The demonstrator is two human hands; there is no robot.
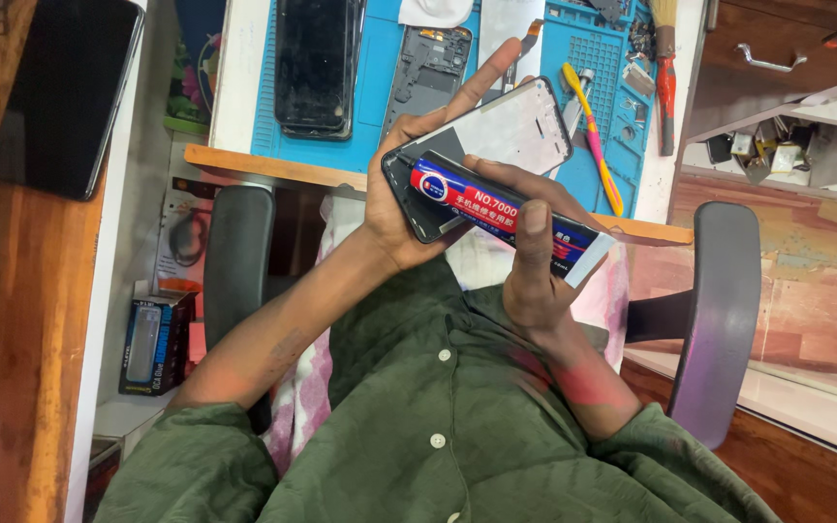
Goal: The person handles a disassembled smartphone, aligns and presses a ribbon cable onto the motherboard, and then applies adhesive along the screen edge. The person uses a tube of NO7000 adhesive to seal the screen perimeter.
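Observation:
My left hand grips a phone frame with a pale inner face, tilted up in front of my chest. Pressed across the frame's lower end lies a glue tube, blue, red and black with a white tail. My right hand is wrapped around it, the thumb on top. The tube's nozzle end sits at the frame's dark lower left corner. Both hands are above my lap, near the wooden bench edge.
A blue work mat carries a dark phone, an opened phone body, a yellow-pink brush and a red-handled tool. Chair armrests flank me. A dark tablet lies left; an open drawer of parts is right.

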